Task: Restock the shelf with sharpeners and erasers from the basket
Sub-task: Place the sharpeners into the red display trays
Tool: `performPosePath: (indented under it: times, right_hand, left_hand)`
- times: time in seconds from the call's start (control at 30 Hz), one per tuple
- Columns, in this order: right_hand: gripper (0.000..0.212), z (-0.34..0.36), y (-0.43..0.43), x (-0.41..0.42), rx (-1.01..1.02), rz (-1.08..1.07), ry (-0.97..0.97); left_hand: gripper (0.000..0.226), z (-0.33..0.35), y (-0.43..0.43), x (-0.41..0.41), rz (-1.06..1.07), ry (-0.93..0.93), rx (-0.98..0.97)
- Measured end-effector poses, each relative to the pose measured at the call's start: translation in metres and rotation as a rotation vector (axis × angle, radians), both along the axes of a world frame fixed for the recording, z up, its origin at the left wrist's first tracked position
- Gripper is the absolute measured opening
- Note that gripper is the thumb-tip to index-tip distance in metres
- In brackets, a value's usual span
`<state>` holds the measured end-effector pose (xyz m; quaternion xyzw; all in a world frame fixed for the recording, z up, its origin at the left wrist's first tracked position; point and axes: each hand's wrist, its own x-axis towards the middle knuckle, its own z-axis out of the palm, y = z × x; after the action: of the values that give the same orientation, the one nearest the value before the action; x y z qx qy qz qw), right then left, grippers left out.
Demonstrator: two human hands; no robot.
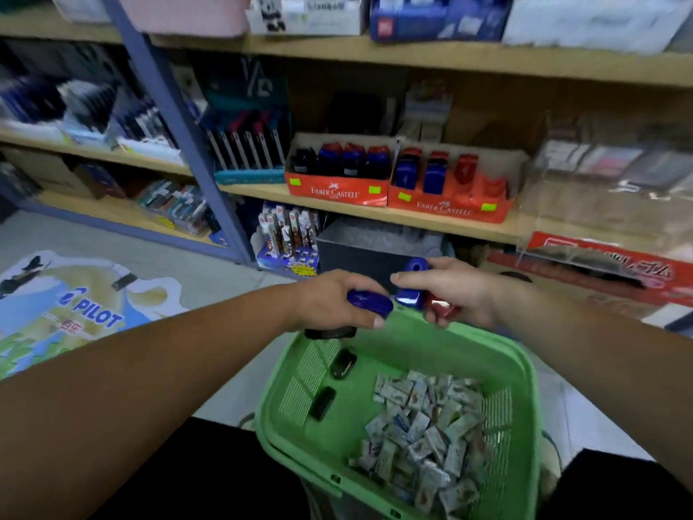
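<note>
Both grips hold stock above green basket [487, 347]: left grip [330, 302] curled on blue sharpener [369, 302], long axis L-R, right grip [457, 290] pinching blue + red sharpeners [416, 298]; part-empty orange tray [450, 206] on shelf lies ahead & up, nearer right grip; erasers [423, 425] in basket.

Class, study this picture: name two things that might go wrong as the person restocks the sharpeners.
The right hand grips a blue sharpener and a red sharpener together; one may slip out. The left hand holds a darker blue sharpener close beside them; a knock might drop it outside the green basket.
</note>
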<state>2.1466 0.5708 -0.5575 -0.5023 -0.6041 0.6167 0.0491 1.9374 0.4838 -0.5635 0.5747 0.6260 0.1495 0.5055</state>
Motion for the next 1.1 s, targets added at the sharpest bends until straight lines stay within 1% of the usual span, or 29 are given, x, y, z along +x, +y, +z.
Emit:
performPosePath:
  times: [0.1, 0.2, 0.3, 0.33, 0.4, 0.47, 0.53, 0.6, 0.67, 0.77, 0.83, 0.93, 1.0, 1.1]
  right_hand:
    - [0.037, 0.044, 0.011, 0.004, 0.049, -0.02, 0.003]
    - [0.026, 0.084, 0.021, 0.007, 0.171, -0.078, 0.086]
    - [0.021, 0.106, 0.033, 0.007, 0.29, -0.193, 0.161]
    - [0.023, 0.109, 0.038, 0.008, 0.293, -0.233, 0.152]
    - [0.032, 0.106, 0.048, 0.011, 0.236, -0.313, 0.113]
    - [0.039, 0.1, 0.056, 0.018, 0.177, -0.365, 0.083]
    - [0.04, 0.097, 0.065, 0.028, 0.159, -0.388, 0.085]
    - [0.04, 0.095, 0.074, 0.038, 0.175, -0.419, 0.109]
    - [0.042, 0.092, 0.086, 0.045, 0.208, -0.456, 0.135]
    - [0.048, 0.084, 0.108, 0.047, 0.218, -0.549, 0.17]
    - [0.05, 0.077, 0.121, 0.049, 0.19, -0.619, 0.198]
    - [0.051, 0.072, 0.133, 0.054, 0.13, -0.658, 0.26]
    - [0.043, 0.074, 0.135, 0.06, 0.14, -0.646, 0.275]
    - [0.029, 0.074, 0.135, 0.073, 0.192, -0.599, 0.26]
  left_hand:
    - [0.039, 0.039, 0.009, 0.004, 0.116, -0.136, 0.111]
    - [0.031, 0.068, 0.023, 0.009, 0.155, -0.164, 0.198]
    - [0.037, 0.086, 0.045, 0.016, 0.225, -0.203, 0.222]
    - [0.039, 0.09, 0.051, 0.018, 0.242, -0.207, 0.228]
    - [0.04, 0.09, 0.064, 0.021, 0.288, -0.217, 0.243]
    - [0.037, 0.085, 0.074, 0.02, 0.365, -0.207, 0.269]
    - [0.031, 0.079, 0.084, 0.018, 0.451, -0.163, 0.31]
    - [0.027, 0.075, 0.095, 0.018, 0.502, -0.159, 0.345]
    - [0.026, 0.074, 0.105, 0.021, 0.508, -0.186, 0.403]
    - [0.033, 0.076, 0.128, 0.03, 0.473, -0.201, 0.482]
    - [0.036, 0.079, 0.146, 0.037, 0.39, -0.135, 0.527]
    - [0.035, 0.08, 0.179, 0.05, 0.23, 0.052, 0.568]
    - [0.03, 0.076, 0.198, 0.058, 0.175, 0.145, 0.597]
    - [0.033, 0.067, 0.214, 0.07, 0.09, 0.316, 0.617]
